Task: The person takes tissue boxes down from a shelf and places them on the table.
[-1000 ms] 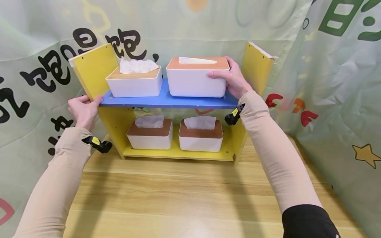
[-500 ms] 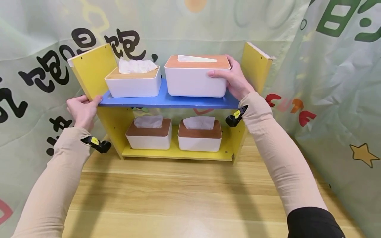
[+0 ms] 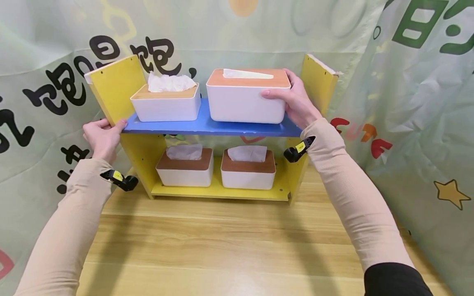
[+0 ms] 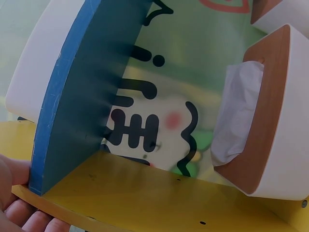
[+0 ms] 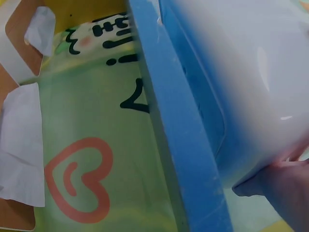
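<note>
My right hand [image 3: 298, 98] grips the right end of a white tissue box [image 3: 246, 102] with a wood-coloured lid, thumb on its front face. That box is at the right of the blue shelf board [image 3: 163, 126], close over it. At the board's left end, my left hand [image 3: 103, 137] grips the edge of the yellow side panel [image 3: 118, 86], thumb against the blue board. A second tissue box [image 3: 166, 107] with a crumpled tissue sits on the board's left part. In the right wrist view the gripped tissue box [image 5: 260, 72] looks blurred, its lid out of sight.
Two more tissue boxes, a left one [image 3: 187, 176] and a right one [image 3: 248, 179], stand on the yellow lower shelf [image 3: 218, 191]. A yellow right panel [image 3: 320, 82] rises beside my right hand. The unit stands on a wooden table [image 3: 207, 242], with printed cloth [image 3: 407, 123] behind and around.
The tissue box in my right hand has shifted slightly to the right, and its near right corner has turned toward me. My left hand has stayed on the panel.
</note>
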Tool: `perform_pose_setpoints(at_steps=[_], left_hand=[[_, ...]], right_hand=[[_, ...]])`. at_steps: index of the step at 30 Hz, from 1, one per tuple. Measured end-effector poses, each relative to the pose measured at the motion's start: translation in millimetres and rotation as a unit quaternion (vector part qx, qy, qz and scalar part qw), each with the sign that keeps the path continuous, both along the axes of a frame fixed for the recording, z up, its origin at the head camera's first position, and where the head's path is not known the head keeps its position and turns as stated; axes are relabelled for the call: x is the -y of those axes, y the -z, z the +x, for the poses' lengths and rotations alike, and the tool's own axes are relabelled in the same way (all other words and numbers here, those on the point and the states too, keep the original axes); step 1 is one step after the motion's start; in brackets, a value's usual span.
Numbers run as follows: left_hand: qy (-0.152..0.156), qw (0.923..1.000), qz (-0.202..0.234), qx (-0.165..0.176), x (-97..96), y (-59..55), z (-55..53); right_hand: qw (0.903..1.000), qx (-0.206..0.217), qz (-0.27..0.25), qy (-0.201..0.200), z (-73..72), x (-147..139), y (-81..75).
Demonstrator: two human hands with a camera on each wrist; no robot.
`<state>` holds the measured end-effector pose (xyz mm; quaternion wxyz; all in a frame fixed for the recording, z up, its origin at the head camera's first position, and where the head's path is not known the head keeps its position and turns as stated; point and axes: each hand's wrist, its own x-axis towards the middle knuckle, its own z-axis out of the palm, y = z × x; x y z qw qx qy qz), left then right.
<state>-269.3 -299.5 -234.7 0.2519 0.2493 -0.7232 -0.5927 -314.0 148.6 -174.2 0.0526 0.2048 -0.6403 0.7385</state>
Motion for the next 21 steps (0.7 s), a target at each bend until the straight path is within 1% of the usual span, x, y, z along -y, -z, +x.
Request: perform_pose_setpoints(at_steps=[6,15,21], left_hand=[[0.001,1.0,-0.004,0.004,-0.5,0.7,-0.2],[0.001,0.9999,-0.008,0.013,-0.2,1.2,0.3],[0.0,1.0,-0.008,0.004,0.8,0.7,0.3]], right_hand=[[1.0,-0.004,-0.004,0.001,8.8,-1.8,-0.8],[0.9999,-0.008,-0.009,-0.011,24.5,-2.2,-0.2],[0.9999,-0.007,-0.002,-0.013,37.9,-2.4,-1.3]])
